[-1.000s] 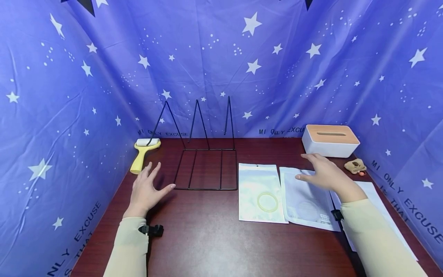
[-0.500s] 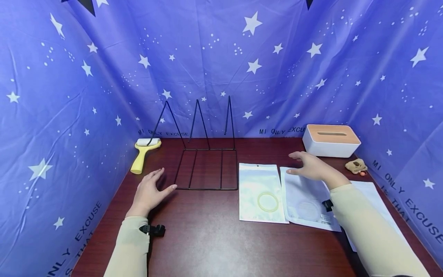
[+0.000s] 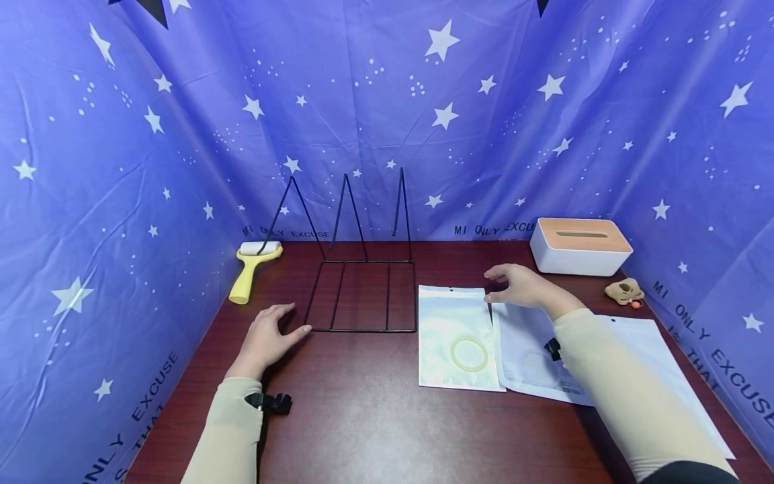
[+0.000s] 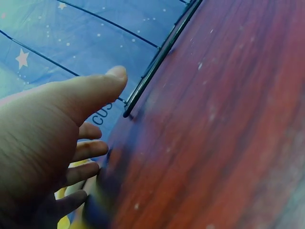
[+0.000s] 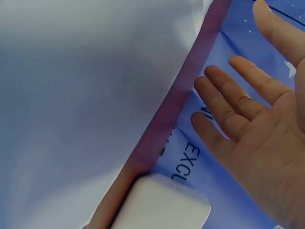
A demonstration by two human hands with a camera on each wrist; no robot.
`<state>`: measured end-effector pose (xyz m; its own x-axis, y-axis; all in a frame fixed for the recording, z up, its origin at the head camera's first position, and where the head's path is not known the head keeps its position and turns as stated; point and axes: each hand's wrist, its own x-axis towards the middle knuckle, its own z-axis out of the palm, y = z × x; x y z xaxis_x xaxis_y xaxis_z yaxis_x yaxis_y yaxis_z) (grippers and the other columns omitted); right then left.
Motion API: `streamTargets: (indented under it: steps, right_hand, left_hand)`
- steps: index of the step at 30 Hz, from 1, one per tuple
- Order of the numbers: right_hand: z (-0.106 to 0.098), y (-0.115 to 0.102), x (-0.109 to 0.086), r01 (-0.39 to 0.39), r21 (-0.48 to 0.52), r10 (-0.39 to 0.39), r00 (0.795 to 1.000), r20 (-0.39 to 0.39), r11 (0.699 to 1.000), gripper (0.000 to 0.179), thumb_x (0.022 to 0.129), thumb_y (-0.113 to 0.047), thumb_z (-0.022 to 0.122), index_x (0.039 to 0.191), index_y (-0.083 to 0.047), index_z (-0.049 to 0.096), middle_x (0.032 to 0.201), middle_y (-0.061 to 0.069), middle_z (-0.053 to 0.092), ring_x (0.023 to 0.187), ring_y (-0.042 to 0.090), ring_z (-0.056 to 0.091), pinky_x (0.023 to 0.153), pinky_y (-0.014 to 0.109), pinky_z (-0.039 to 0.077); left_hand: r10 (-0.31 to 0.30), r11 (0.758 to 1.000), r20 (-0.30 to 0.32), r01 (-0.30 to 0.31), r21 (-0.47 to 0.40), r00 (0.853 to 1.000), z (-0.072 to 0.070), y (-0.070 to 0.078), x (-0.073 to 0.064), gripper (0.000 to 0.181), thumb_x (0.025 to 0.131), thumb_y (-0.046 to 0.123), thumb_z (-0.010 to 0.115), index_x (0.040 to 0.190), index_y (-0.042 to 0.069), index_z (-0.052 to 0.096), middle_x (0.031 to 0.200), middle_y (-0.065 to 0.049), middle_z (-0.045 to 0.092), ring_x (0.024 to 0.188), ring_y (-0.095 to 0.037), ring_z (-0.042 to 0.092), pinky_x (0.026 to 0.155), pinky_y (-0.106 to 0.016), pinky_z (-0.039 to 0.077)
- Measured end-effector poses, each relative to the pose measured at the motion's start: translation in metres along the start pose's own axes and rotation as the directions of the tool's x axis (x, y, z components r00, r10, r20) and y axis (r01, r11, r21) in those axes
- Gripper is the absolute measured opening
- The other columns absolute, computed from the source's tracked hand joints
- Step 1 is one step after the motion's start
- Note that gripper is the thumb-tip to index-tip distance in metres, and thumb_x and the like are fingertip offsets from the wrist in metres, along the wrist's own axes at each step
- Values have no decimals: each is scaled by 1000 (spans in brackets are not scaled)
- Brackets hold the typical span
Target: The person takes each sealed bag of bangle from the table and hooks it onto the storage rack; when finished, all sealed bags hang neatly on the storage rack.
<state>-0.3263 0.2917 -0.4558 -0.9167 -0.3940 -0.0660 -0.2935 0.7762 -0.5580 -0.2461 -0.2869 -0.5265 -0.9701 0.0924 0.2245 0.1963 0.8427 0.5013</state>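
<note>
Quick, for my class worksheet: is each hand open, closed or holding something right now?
Left hand: open, holding nothing, thumb near the black wire rack.
Right hand: open, holding nothing, near the top of the leftmost pouch.

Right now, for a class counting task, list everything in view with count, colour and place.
Wire rack: 1, black, left of centre
Roller: 1, yellow and white, back left
Pouches: 3, whitish, right of the rack
Ring: 1, pale yellow, on or in the left pouch
Box: 1, white with tan top, back right
Trinket: 1, tan and orange, near the box
Table: 1, reddish brown, beneath
Star-print cloth: count unclear, blue, behind and at sides
Pointed shapes: at least 2, black, top edge
Wrist devices: 2, black, one per wrist
Dark cloth: 1, black, bottom right
Sleeves: 2, cream, on both arms
Left hand: 1, bare, beside the rack's near left corner
Right hand: 1, bare, near the middle pouch's far edge
</note>
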Motion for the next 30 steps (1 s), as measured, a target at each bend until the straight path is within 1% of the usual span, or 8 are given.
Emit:
streamTargets:
  steps: [5, 10, 15, 23, 27, 30]
  right_hand:
    - [4, -4, 9, -20, 18, 19, 999, 39, 1000, 67, 89, -28, 86, 142, 4, 59, 139, 23, 62, 130, 42, 58, 106, 55, 48]
    - [8, -4, 16, -25, 34, 22, 997, 80, 999, 64, 90, -23, 86, 141, 4, 59, 134, 23, 64, 125, 41, 61, 104, 53, 50]
    - [12, -3, 21, -39, 50, 33, 994, 102, 998, 62, 87, -19, 88, 138, 3, 62, 129, 19, 67, 121, 38, 62, 103, 51, 51]
    - [15, -3, 26, -49, 51, 44, 994, 103, 997, 62, 83, -15, 91, 136, 3, 63, 126, 19, 67, 120, 37, 62, 102, 50, 52]
    - [17, -5, 28, -41, 31, 39, 995, 87, 999, 61, 81, -13, 92, 134, 3, 65, 123, 19, 67, 116, 36, 62, 100, 50, 52]
    - [20, -5, 30, -42, 6, 41, 996, 75, 999, 60, 80, -12, 93, 131, 3, 66, 120, 17, 67, 112, 34, 62, 98, 49, 53]
  left_hand:
    - [13, 1000, -6, -13, 4, 1000, 4, -2, 1, 72, 90, 48, 81, 142, 2, 62, 143, -21, 60, 138, -43, 45, 114, -61, 34]
    - [32, 999, -20, -32, -7, 999, 5, 1, 1, 64, 90, 43, 82, 135, 1, 67, 138, -19, 62, 136, -43, 45, 111, -64, 33]
    - [31, 999, -29, -32, -5, 999, 7, 2, 2, 60, 90, 40, 84, 133, 2, 69, 136, -17, 62, 134, -41, 46, 110, -62, 34]
    - [43, 999, -52, -43, -5, 998, 11, 4, 3, 54, 87, 36, 86, 128, 4, 73, 134, -15, 63, 130, -40, 48, 107, -62, 34]
    - [45, 999, -55, -45, -15, 997, 12, 4, 3, 51, 86, 35, 88, 126, 6, 75, 134, -13, 63, 130, -40, 48, 106, -62, 34]
    - [50, 998, -52, -51, -21, 997, 13, 4, 3, 49, 86, 35, 88, 125, 7, 76, 134, -12, 63, 130, -39, 48, 106, -62, 34]
